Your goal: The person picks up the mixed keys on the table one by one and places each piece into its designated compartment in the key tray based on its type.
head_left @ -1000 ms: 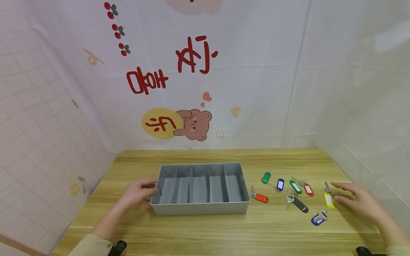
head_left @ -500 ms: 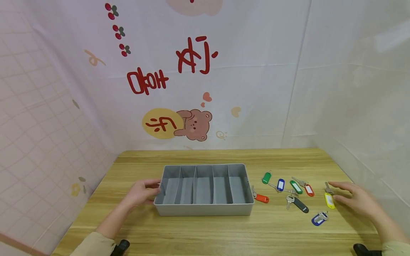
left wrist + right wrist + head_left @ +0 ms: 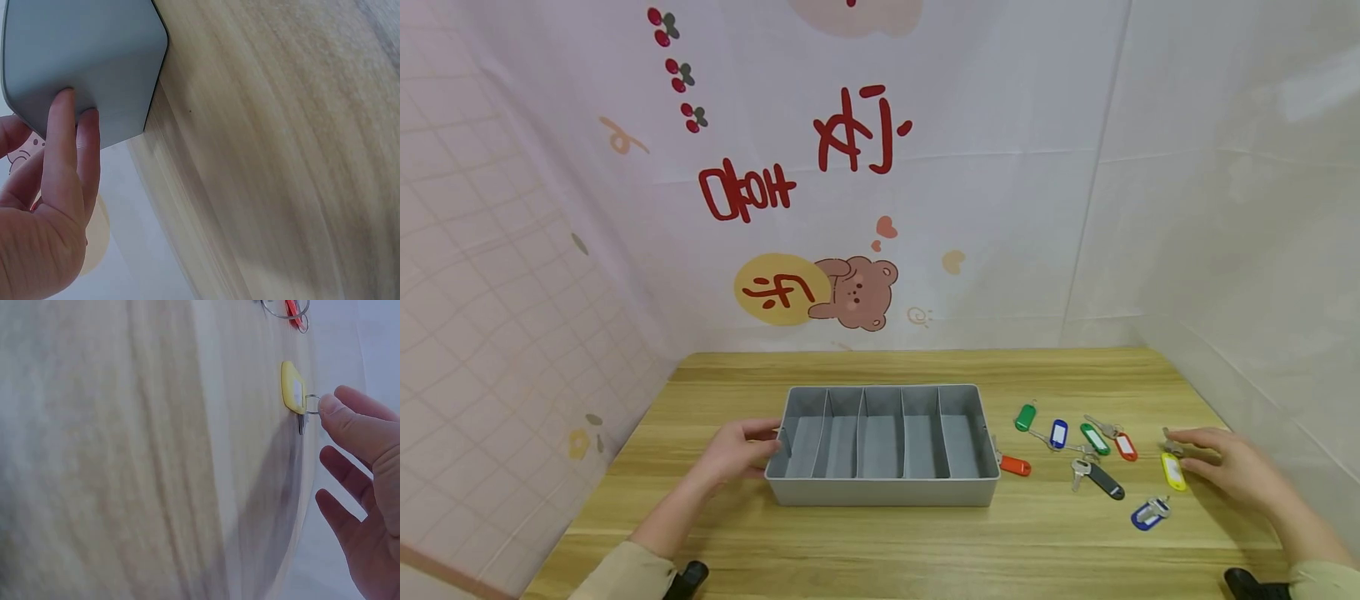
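My left hand (image 3: 739, 450) presses its fingers on the left end wall of a grey divided tray (image 3: 883, 492), with straight fingertips on that wall in the left wrist view. Five-slot detail aside, the tray's compartments hold nothing visible. At the far right my right hand (image 3: 1228, 467) has thumb and index finger at the ring of a key with a yellow tag (image 3: 1173, 472). In the right wrist view, those two fingers pinch the ring beside the yellow tag (image 3: 292, 387), while the other fingers stay spread.
Several tagged keys lie between tray and right hand: a red tag (image 3: 1015, 466) against the tray's right end, a green tag (image 3: 1026, 417), a black tag (image 3: 1106, 482) and a blue tag (image 3: 1148, 514). A printed cloth (image 3: 1000, 192) hangs behind the wooden table (image 3: 880, 550).
The tray has slid right under my left hand, now partly covering the key of the red tag. My right thumb and index finger have closed in on the yellow-tagged key.
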Action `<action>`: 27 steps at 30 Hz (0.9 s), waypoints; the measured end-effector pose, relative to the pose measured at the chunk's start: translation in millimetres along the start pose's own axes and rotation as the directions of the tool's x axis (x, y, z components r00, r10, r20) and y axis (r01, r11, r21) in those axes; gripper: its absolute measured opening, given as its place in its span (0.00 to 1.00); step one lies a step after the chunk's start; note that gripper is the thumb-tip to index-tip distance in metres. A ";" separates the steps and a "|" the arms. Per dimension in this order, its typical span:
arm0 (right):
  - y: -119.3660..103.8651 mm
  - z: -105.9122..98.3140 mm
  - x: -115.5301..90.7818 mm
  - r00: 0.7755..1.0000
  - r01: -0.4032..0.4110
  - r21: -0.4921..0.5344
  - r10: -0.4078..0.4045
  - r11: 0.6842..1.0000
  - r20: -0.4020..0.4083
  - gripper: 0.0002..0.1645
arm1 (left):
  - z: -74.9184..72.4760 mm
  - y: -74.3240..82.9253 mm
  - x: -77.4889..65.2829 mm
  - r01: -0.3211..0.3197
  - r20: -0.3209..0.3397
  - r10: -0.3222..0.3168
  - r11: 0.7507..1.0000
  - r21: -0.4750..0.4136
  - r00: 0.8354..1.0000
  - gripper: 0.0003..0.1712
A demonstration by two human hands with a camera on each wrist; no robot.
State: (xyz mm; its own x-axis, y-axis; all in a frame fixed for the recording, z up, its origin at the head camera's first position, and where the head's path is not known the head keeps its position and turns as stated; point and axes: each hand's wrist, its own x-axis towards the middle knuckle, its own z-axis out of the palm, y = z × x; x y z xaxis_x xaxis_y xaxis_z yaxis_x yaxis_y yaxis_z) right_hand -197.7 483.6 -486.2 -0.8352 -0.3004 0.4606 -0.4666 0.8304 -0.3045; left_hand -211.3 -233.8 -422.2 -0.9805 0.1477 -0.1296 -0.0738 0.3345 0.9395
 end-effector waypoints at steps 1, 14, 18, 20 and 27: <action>0.6 0.7 0.4 1.000 0.006 -0.005 -0.006 1.000 0.001 0.27 | -0.3 -0.6 0.3 -0.002 0.002 0.002 1.000 0.001 1.000 0.28; 0.2 9.3 1.3 1.000 -0.007 -0.067 0.009 0.998 0.024 0.23 | -0.3 -2.5 0.8 -0.007 0.017 0.007 1.000 -0.022 1.000 0.28; 0.3 10.5 1.2 1.000 0.000 -0.088 0.000 0.996 0.008 0.21 | 0.1 -2.1 -0.9 -0.008 0.019 0.008 1.000 -0.017 1.000 0.28; 0.7 11.4 1.3 1.000 -0.005 -0.110 0.005 0.994 -0.005 0.20 | 0.1 -2.2 -1.3 -0.010 0.021 0.011 1.000 -0.014 1.000 0.28; -0.3 10.8 0.7 0.998 -0.058 -0.150 0.060 0.987 0.009 0.16 | -0.1 -3.8 0.1 -0.008 0.008 0.008 1.000 -0.002 1.000 0.27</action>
State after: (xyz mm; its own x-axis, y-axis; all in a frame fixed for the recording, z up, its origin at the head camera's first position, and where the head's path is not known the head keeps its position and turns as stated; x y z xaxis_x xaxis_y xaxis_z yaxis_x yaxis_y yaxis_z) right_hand -201.3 478.0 -494.8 -0.8644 -0.2537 0.4341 -0.3680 0.9076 -0.2023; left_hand -211.2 -235.2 -425.7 -0.9795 0.1583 -0.1245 -0.0661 0.3311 0.9413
